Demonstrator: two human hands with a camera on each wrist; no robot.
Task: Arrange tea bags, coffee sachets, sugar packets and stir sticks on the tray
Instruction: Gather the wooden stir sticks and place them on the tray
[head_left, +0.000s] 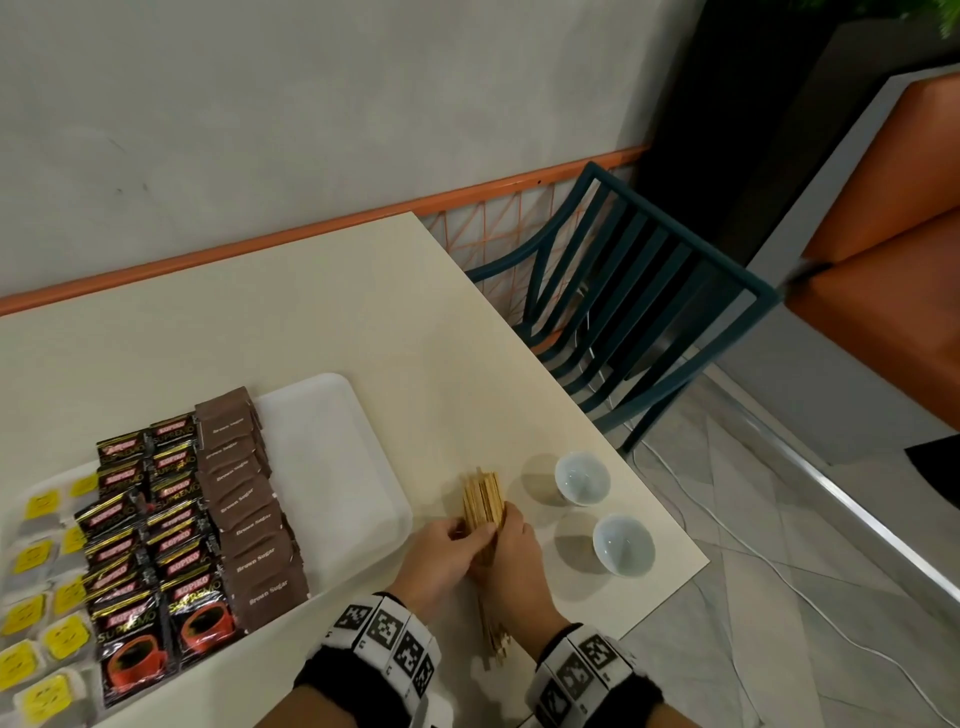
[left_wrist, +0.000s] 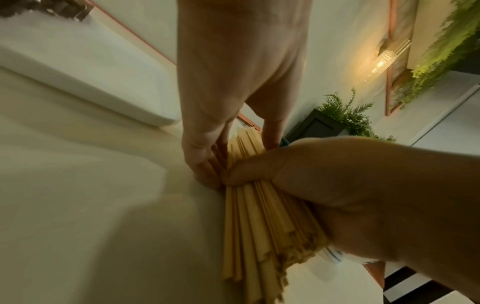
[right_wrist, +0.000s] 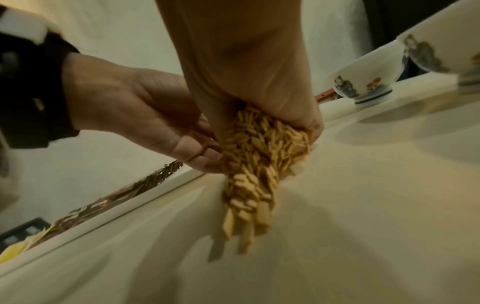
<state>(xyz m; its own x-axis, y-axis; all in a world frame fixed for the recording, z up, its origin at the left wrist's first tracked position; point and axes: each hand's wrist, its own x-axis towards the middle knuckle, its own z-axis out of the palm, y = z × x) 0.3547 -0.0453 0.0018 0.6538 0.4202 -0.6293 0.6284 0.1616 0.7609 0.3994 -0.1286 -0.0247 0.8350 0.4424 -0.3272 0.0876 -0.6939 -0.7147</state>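
Both hands clamp the stir sticks (head_left: 484, 506) on the bench, left hand (head_left: 451, 551) and right hand (head_left: 514, 558). Their long axis runs away from the person; the tray (head_left: 332, 467) gap lies left, nearer the left grip.

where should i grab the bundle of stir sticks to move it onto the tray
Grip the stir sticks around the middle, one hand on each long side, as the left hand and right hand do now. They are loose, uneven at the ends and lie flat on the table, so squeezing from both sides probably keeps them together on the way to the tray.
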